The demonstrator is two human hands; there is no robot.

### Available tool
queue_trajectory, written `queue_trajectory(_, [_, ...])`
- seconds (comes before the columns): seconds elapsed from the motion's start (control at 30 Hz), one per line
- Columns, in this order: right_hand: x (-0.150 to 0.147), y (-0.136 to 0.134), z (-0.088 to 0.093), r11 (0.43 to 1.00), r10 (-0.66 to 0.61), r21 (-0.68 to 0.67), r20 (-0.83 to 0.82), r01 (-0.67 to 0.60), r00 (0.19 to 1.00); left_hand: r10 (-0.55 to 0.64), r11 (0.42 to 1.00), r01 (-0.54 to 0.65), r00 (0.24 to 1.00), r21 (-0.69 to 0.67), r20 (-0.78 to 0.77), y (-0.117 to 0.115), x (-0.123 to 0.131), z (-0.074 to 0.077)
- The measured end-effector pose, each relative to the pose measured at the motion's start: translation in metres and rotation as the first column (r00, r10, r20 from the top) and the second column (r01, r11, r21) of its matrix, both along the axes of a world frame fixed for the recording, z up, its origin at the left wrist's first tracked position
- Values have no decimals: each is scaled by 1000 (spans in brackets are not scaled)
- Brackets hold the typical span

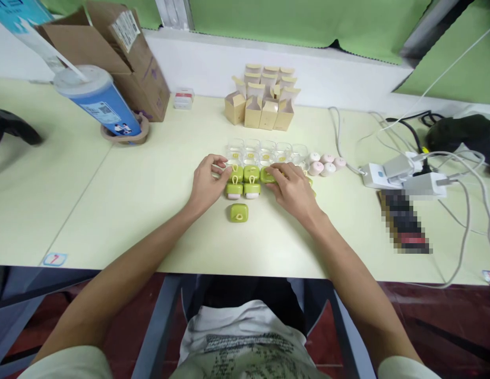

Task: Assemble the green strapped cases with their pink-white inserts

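Several small green cases stand in two rows at the middle of the table. My left hand [208, 181] is at the left end of the back row, its fingertips at the leftmost green case [237, 172]. My right hand [294, 189] reaches over the right part of the rows, fingertips on a green case [267, 175], and hides some cases beneath it. Two front cases [251, 190] show pale undersides and loops. One green case [239, 212] lies apart, nearer to me. Clear plastic cups [267, 151] line up behind the rows, with pink-white cylinders [328, 169] to their right.
Open cardboard boxes [268, 113] stand at the back. A blue cup [106, 105] and a large carton [146, 79] are at the left. White chargers [387, 172], cables and a dark pixelated object [405, 221] lie at the right.
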State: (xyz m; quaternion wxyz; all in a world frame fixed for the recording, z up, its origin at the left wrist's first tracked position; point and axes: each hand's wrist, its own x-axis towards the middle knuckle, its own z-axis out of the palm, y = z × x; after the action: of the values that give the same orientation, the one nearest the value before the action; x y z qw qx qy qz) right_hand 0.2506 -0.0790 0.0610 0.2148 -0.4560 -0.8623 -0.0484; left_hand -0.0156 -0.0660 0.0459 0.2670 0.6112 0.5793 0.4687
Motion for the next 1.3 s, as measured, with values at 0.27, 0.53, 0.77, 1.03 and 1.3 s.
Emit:
queue_trajectory(0.27, [-1,0,-3,1000,-13,13,28,13,1000,-38,999,38,999,32,-5,-3,1,-2])
queue_trajectory(0.53, [-1,-3,-1,998,-56,-7,11,56,998,-43,998,43,999,37,-1,-1,0,-4])
queue_trajectory(0.77, [8,-4,1,999,-39,-30,-43,37,998,-10,1000,10,1000,-1,27,1,-2,-3])
queue_trajectory(1.03, [5,-1,-2,1000,-7,-29,8,7,1000,-11,1000,11,1000,15,-5,0,-2,-2])
queue_trajectory(1.3, [6,3,-2,999,-14,-49,-37,12,999,-26,999,26,999,20,-23,1,-2,-4])
